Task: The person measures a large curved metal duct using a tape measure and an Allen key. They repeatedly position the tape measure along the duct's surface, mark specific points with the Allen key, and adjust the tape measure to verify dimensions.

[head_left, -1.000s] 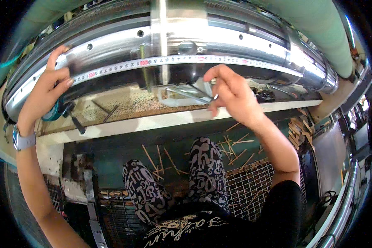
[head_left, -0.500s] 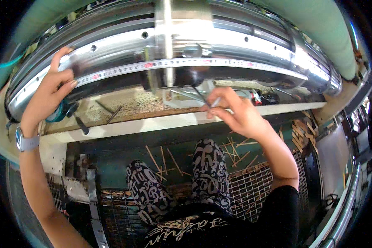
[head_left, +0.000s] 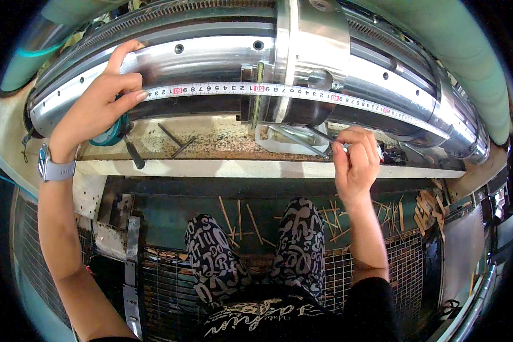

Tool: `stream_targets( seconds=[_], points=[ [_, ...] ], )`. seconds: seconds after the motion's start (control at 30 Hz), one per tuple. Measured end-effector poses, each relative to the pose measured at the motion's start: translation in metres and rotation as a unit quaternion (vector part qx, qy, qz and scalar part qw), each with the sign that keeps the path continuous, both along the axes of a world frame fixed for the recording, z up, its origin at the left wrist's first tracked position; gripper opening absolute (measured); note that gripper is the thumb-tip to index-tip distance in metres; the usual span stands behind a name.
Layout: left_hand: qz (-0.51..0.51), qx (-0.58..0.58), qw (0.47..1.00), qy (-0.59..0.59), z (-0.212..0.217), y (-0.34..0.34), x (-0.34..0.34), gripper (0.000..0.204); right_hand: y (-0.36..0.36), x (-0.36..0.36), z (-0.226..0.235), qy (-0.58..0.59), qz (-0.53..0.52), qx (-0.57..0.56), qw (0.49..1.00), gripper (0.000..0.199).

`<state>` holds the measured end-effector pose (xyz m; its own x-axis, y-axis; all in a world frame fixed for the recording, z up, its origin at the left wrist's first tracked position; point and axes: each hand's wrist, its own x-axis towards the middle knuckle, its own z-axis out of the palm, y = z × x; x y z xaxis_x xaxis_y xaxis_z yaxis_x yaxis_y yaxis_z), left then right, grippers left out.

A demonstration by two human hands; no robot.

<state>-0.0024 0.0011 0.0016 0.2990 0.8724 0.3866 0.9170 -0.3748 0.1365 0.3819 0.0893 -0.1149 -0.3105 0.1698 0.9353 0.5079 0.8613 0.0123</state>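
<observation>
A white tape measure blade (head_left: pixel 211 88) is stretched along a shiny metal shaft (head_left: pixel 211 54), crossing a wide metal collar (head_left: pixel 319 40). At its left end my left hand (head_left: pixel 105 105) is closed, thumb and fingers pinching the blade, with the index finger reaching onto the shaft. The tape's teal case (head_left: pixel 107 135) shows partly beneath that hand. My right hand (head_left: pixel 356 162) is closed in a fist around a thin dark tool (head_left: pixel 323 134), whose tip points up toward the collar's underside. Its gripped end is hidden, so I cannot tell its exact kind.
Below the shaft, a speckled ledge (head_left: pixel 211 139) bears a dark-handled tool (head_left: pixel 134 154), thin dark rods (head_left: pixel 176 139) and a pale tray (head_left: pixel 268 139) with metal rods. A cream beam (head_left: pixel 222 169) fronts it. Thin wooden strips (head_left: pixel 430 211) lie near the metal grating (head_left: pixel 393 262).
The view has shifted, so the shaft and tape appear farther right. My right hand has turned from a loose finger grip to a fist around the tool. My left hand still pinches the tape.
</observation>
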Motion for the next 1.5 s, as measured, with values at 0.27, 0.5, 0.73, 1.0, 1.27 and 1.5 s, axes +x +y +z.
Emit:
stream_targets(
  seconds=[0.27,0.5,0.73,1.0,1.27,1.5],
  points=[
    [0.019,-0.013,1.000,-0.004,0.001,0.001,0.003,0.021,-0.010,-0.025,-0.020,0.191,0.012,-0.116,0.975,0.020],
    [0.023,-0.013,1.000,-0.004,0.000,-0.001,0.004,0.020,-0.006,-0.014,-0.011,0.297,0.303,-0.372,0.826,0.027],
    [0.034,-0.025,0.999,-0.010,0.003,-0.002,0.007,0.020,-0.020,-0.057,-0.027,0.314,0.173,-0.236,0.903,0.022],
    [0.013,-0.011,1.000,-0.012,0.001,0.001,0.004,0.022,-0.029,-0.082,-0.025,0.382,0.178,-0.243,0.874,0.017],
    [0.002,0.001,1.000,0.006,0.000,-0.003,-0.001,0.022,0.002,0.007,0.004,-0.039,0.439,-0.473,0.763,0.038],
    [0.004,0.020,1.000,0.015,-0.002,0.001,0.000,0.021,0.027,0.012,0.050,-0.223,0.405,-0.503,0.730,0.027]
  ],
)
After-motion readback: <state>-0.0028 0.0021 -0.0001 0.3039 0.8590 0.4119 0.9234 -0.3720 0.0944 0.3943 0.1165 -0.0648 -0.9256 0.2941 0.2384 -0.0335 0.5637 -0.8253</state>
